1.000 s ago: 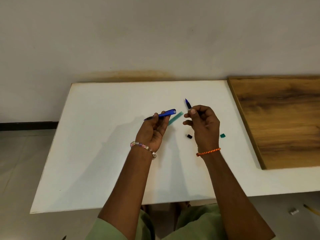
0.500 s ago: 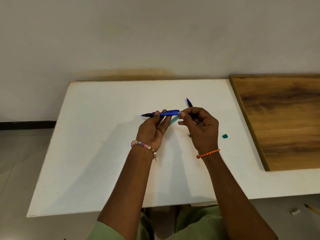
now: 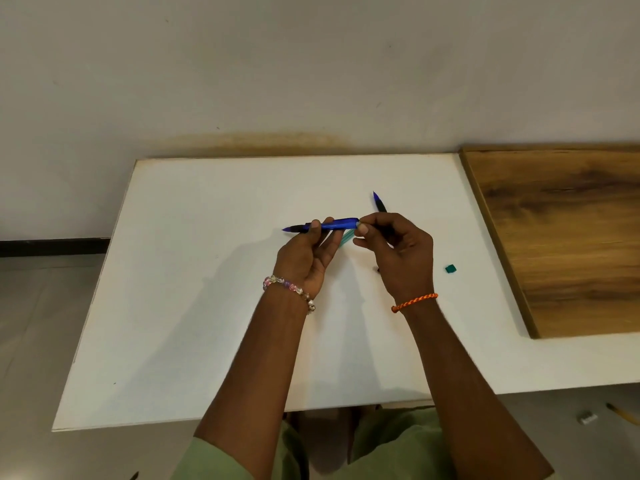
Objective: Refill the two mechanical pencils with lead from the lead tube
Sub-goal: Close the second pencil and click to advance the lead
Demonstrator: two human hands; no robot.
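Observation:
My left hand (image 3: 304, 252) holds a blue mechanical pencil (image 3: 337, 224) level above the white table (image 3: 194, 289), its tip pointing left. My right hand (image 3: 398, 252) grips a second blue pencil (image 3: 379, 202), whose tip sticks up and away behind the knuckles. The right thumb and forefinger pinch at the rear end of the left-hand pencil. The teal lead tube (image 3: 346, 239) lies on the table, mostly hidden between my hands. A small teal cap (image 3: 450, 268) lies to the right of my right hand. A dark speck (image 3: 377, 269) peeks out beside the right palm.
A wooden board (image 3: 561, 237) covers the table's right side. On the floor at the lower right lie a small white object (image 3: 587, 418) and a yellow stick (image 3: 623, 414). A wall rises directly behind the table.
My right hand moved left, bringing its fingertips to the rear end of the left-hand pencil. The left hand levelled that pencil. The small black piece is now mostly hidden by my right hand.

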